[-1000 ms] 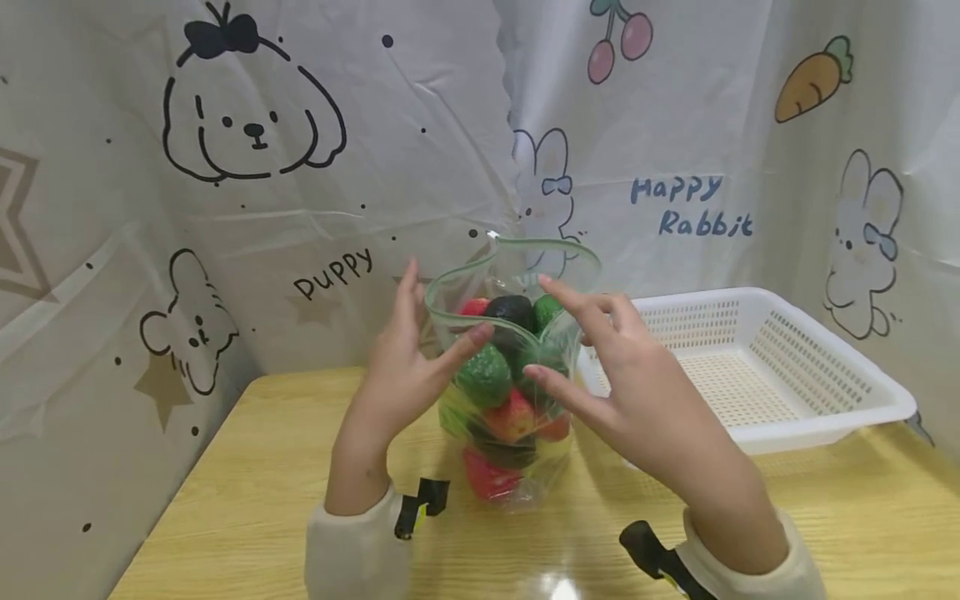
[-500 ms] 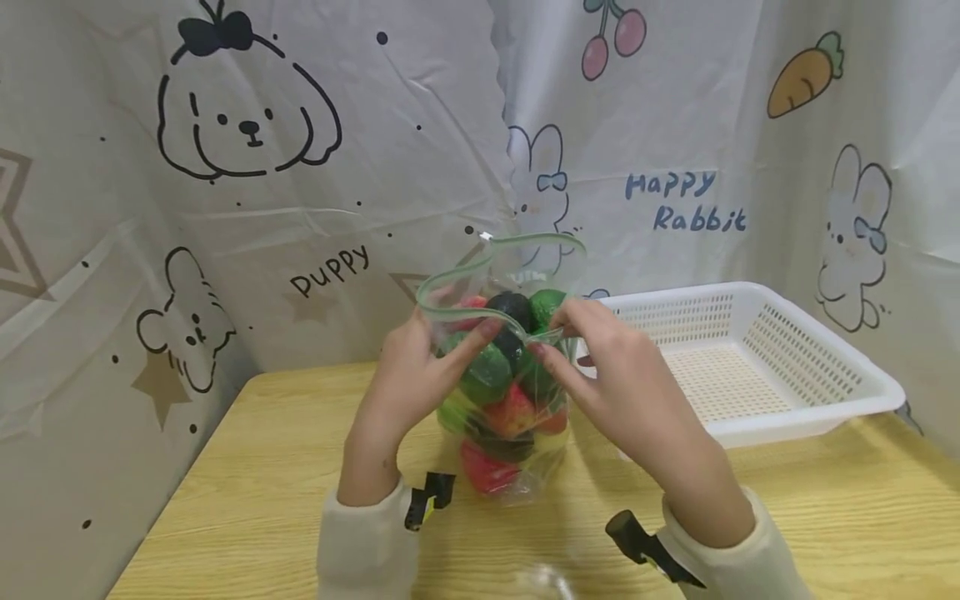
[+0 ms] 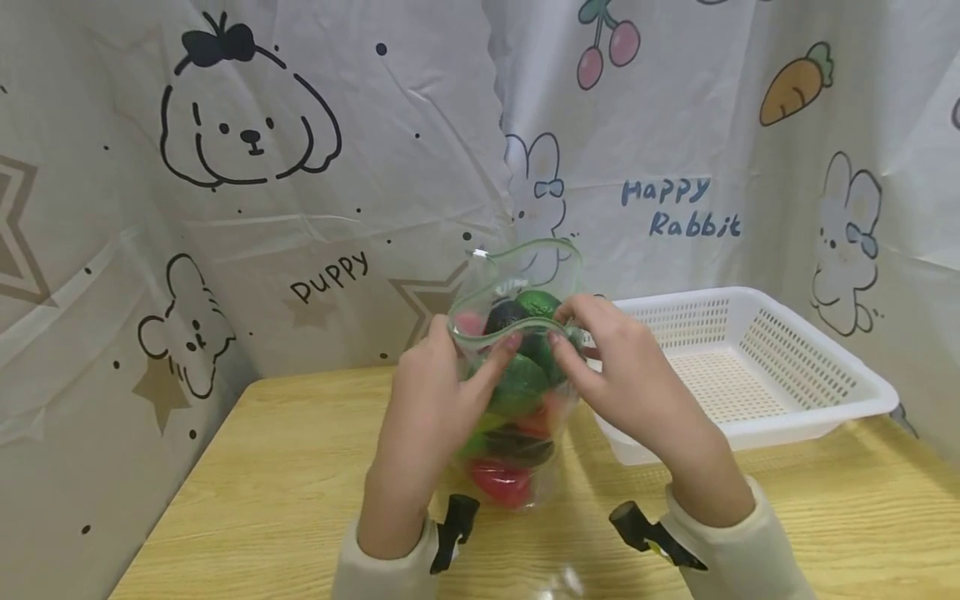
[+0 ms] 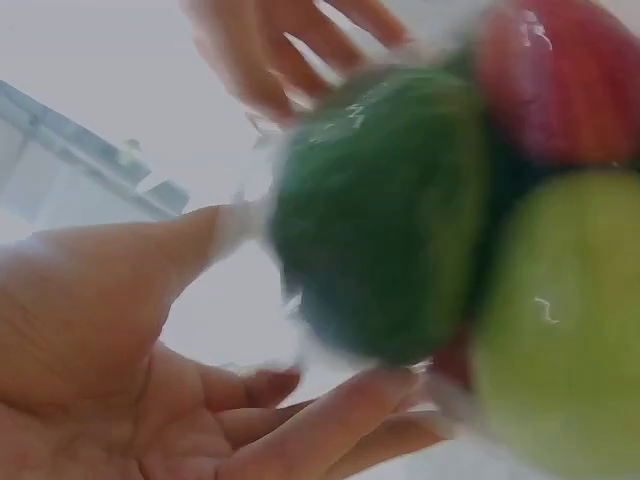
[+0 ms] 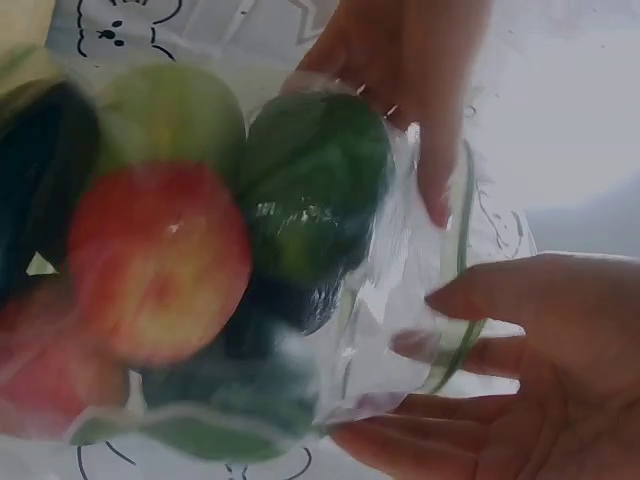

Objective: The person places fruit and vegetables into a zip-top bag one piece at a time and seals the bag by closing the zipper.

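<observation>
A clear zip bag with a green-edged mouth stands upright on the table, its mouth gaping. Inside are several fruits: a green avocado, a dark avocado, a red-and-yellow apple and a pale green fruit. My left hand holds the left side of the mouth, thumb on the front edge and fingers round the outside. On the right, my right hand pinches the front edge between thumb and forefinger. Both thumbs are close together at the front of the mouth. The white slider sits at the back left corner.
A white perforated basket stands at the right, just behind my right forearm. The wood-look table ends at a printed cloth hung behind it and at both sides.
My left hand has moved right along the front edge, nearer the right hand. The right hand has closed from spread fingers to a pinch, and the bag's mouth has narrowed.
</observation>
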`<state>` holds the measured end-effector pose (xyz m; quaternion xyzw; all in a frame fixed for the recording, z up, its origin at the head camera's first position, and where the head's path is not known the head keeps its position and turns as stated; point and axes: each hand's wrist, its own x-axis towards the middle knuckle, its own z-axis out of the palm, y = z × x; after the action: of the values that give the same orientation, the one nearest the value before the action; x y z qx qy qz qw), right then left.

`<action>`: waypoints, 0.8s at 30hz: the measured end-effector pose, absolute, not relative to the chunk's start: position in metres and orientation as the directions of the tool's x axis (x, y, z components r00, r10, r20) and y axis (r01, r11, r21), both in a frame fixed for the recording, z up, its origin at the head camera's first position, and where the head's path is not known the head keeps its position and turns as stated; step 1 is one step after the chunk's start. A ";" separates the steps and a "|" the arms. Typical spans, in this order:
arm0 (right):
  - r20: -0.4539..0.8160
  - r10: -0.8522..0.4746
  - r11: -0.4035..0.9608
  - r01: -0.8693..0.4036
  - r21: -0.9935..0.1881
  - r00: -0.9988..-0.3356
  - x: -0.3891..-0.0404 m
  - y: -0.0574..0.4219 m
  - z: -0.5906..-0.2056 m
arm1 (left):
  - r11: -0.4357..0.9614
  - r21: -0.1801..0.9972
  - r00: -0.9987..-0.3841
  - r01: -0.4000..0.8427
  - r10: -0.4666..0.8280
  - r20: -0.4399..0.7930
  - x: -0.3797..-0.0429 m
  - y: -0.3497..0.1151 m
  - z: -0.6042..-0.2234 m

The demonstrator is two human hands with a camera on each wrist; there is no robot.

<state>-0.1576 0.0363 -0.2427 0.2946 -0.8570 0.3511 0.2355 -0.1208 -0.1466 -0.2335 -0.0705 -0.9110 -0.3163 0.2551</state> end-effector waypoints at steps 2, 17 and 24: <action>0.622 -0.349 0.574 -0.685 -0.449 -0.701 -0.160 0.041 -0.242 | 0.779 0.547 -0.876 0.305 0.006 0.481 -0.111 -0.141 -0.230; 0.613 -0.666 0.295 -0.905 -0.306 -0.424 -0.162 0.069 -0.234 | 0.620 0.716 -0.866 0.321 -0.114 0.487 -0.138 -0.197 -0.230; 0.491 -0.771 0.214 -0.891 -0.399 -0.405 -0.146 0.072 -0.229 | 0.560 0.698 -0.839 0.446 -0.011 0.545 -0.152 -0.209 -0.236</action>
<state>-0.1459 0.0722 -0.2285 0.5374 -0.7735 0.3229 0.0931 -0.1519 -0.2087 -0.2360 -0.1286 -0.8461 -0.4510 0.2534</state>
